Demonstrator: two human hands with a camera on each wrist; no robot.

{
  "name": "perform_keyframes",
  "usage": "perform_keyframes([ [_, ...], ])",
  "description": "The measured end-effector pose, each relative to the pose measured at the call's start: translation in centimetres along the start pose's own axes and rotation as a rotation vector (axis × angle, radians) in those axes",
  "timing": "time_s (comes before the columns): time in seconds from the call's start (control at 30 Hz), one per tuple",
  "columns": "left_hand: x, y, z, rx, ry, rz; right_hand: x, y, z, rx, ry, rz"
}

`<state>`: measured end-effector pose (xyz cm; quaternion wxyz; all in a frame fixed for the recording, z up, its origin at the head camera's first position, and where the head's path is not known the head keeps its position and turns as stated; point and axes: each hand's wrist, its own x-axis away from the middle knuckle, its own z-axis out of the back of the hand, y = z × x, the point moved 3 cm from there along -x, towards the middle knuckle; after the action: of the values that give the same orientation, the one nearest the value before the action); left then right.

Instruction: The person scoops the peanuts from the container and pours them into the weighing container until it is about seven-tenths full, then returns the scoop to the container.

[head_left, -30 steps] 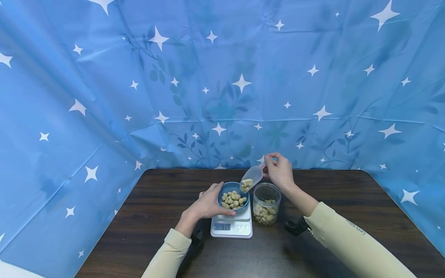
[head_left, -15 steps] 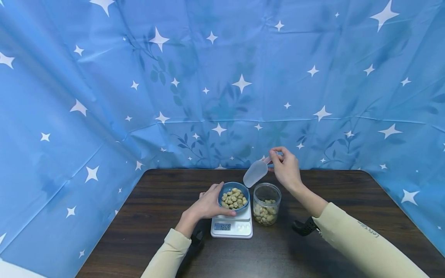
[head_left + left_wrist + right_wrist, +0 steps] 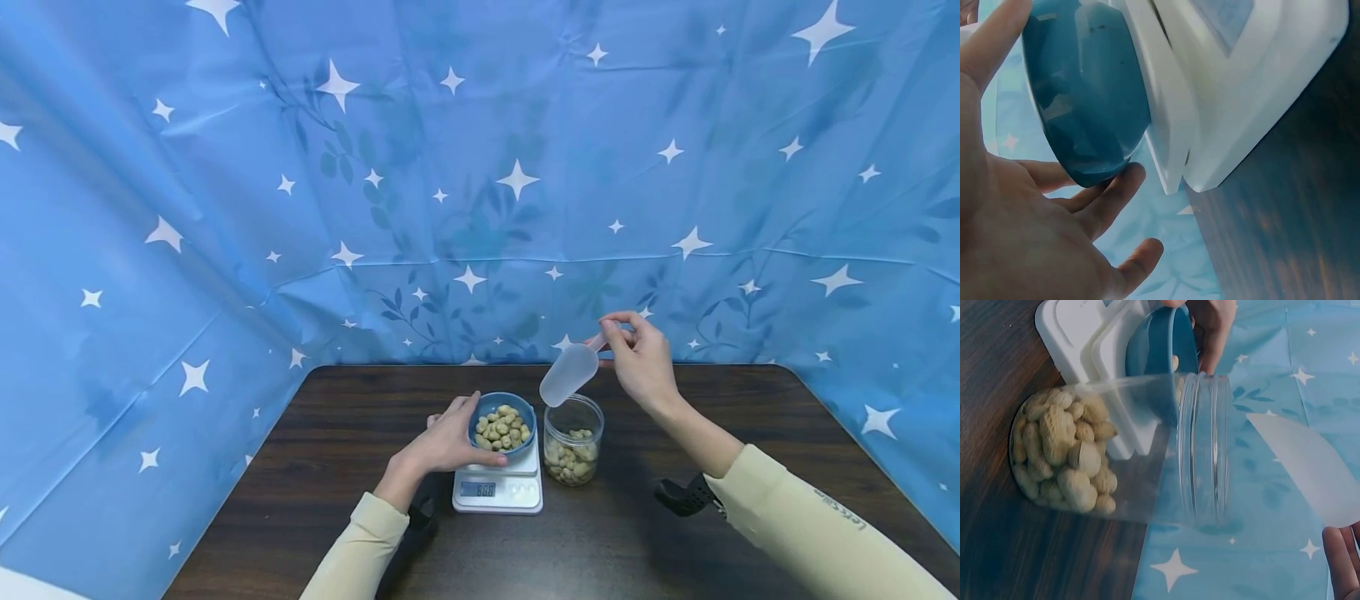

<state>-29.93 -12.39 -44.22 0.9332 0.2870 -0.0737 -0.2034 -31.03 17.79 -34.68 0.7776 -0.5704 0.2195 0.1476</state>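
A blue bowl (image 3: 478,435) of peanuts in their shells (image 3: 502,428) stands on a white kitchen scale (image 3: 517,497). My left hand (image 3: 444,439) holds the bowl from the left, thumb at the near rim and fingers round the far side. In the left wrist view the little finger (image 3: 1141,259) stands apart from the bowl. My right hand (image 3: 641,358) pinches the handle of a translucent plastic scoop (image 3: 570,373). No peanuts show in the scoop, which tilts down to the left above the far rim of a clear jar (image 3: 574,415). Unshelled peanuts (image 3: 1063,444) fill the jar's lower part.
The jar stands close against the scale's right side on a dark wooden table (image 3: 360,433). Behind the table hangs a blue curtain (image 3: 480,208) with white stars. The scale's display (image 3: 477,489) shows digits too small to read surely.
The scoop held peanuts over the bowl, then appeared emptied. My right hand has carried it right, toward the jar. The scale's digits have changed; my left hand stays on the bowl.
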Motion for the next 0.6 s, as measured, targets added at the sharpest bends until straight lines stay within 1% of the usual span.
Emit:
perform_keyframes([
  [0.1, 0.0, 0.3, 0.2, 0.005, 0.013, 0.000, 0.0, 0.1, 0.4, 0.010, -0.007, 0.015],
  [0.17, -0.1, 0.5, 0.3, 0.009, 0.032, -0.011, 0.0, 0.2, 0.6, 0.022, -0.017, 0.020],
  [0.33, -0.6, 1.9, 0.2, 0.004, 0.078, -0.073, 0.1, 0.5, 0.8, 0.055, -0.054, 0.025],
  [0.5, -1.0, 3.1, -0.2, -0.011, 0.086, -0.131, 0.1, 1.0, 0.6, 0.064, -0.095, 0.041],
  [0.6, -1.4, 3.9, -0.6, -0.023, 0.098, -0.163, 0.2, 1.3, 0.4, 0.103, -0.110, 0.051],
])
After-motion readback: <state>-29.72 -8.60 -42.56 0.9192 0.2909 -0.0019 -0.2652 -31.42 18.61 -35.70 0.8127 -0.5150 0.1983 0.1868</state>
